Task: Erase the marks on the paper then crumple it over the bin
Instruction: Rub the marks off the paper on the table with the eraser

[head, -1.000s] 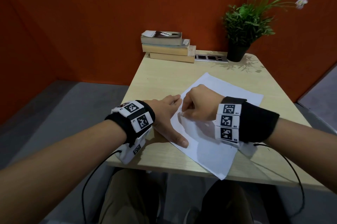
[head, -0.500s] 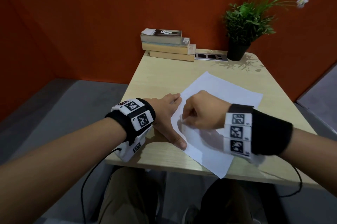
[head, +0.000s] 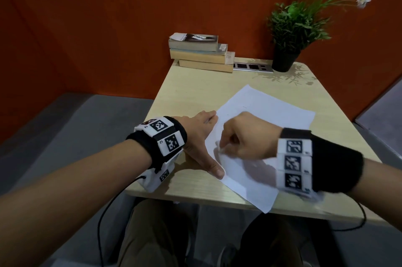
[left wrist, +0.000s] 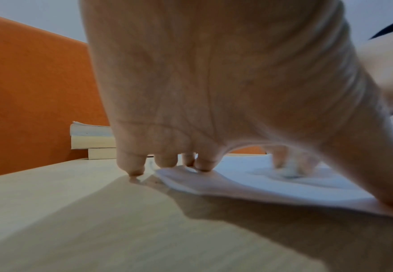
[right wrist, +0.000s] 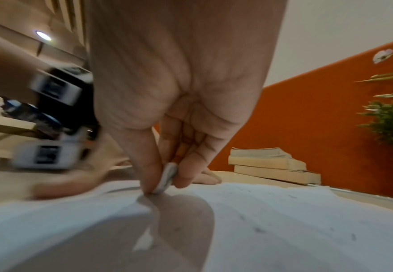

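A white sheet of paper [head: 272, 119] lies at an angle on the light wooden table [head: 195, 88]. My left hand [head: 202, 136] rests flat on the paper's left edge, fingers straight, thumb stretched toward me. In the left wrist view its fingertips [left wrist: 202, 165] press the paper [left wrist: 249, 184] down. My right hand [head: 243, 140] pinches a small white eraser [right wrist: 166, 176] between thumb and fingers and holds it against the paper [right wrist: 284, 220]. Faint pencil marks [right wrist: 258, 229] show on the sheet. No bin is in view.
A stack of three books [head: 200, 51] stands at the table's far edge against the orange wall. A potted green plant [head: 289, 34] stands at the far right, with a flat grey strip [head: 252, 67] between them. My knees are under the near table edge.
My right hand with the eraser has slid toward me and down along the paper, and now looks blurred. The left hand has stayed pressed on the paper's edge.
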Available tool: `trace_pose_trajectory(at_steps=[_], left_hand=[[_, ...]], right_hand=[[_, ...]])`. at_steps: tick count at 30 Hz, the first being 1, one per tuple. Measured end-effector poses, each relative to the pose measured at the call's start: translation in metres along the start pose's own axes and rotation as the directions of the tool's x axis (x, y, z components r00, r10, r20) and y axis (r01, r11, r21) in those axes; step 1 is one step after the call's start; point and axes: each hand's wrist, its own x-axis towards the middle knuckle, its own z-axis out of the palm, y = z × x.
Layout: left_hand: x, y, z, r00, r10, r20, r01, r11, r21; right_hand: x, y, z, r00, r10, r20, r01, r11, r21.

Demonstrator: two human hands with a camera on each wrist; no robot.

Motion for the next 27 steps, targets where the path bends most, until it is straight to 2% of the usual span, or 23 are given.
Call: trace_pose_trajectory(at_steps=[5,7,11,14,17,22,24,27], left_hand=[[0.002,-0.003,0.002,1.0,0.02,-0.011,-0.021,0.999,-0.026],[0.001,-0.003,0.002,1.0,0.013,-0.001,-0.013,1.0,-0.021],[0.002,-0.002,0.004,1.0,0.007,-0.002,-0.007,1.0,-0.007],[0.002,-0.002,0.003,1.0,0.007,0.004,-0.007,1.0,-0.01],[0.002,-0.002,0.001,1.0,0.016,-0.002,-0.016,1.0,-0.01],[0.002,-0.002,0.002,0.999,0.03,-0.022,-0.031,0.999,-0.031],[0.001,-0.001,0.001,1.0,0.024,-0.017,-0.024,0.999,-0.026],[-0.001,-0.001,0.0,1.0,0.004,-0.004,-0.004,1.0,-0.01]], right_hand=[[0.024,0.013,-0.002,0.99,0.082,-0.113,-0.08,0.997,0.024],[0.014,0.011,0.0,0.994,0.056,-0.089,-0.052,0.998,0.043],[-0.02,-0.002,0.007,0.999,-0.032,0.043,0.03,0.998,0.062],[-0.023,-0.004,0.006,0.995,-0.059,0.08,0.055,0.997,0.049],[-0.002,0.001,0.0,1.0,-0.025,0.019,0.024,1.0,0.002],[0.032,0.016,-0.004,0.987,0.104,-0.124,-0.104,0.995,0.004],[0.029,0.015,-0.003,0.989,0.094,-0.117,-0.095,0.995,-0.006],[0.006,0.007,0.002,0.999,0.018,-0.045,-0.017,1.0,0.008]])
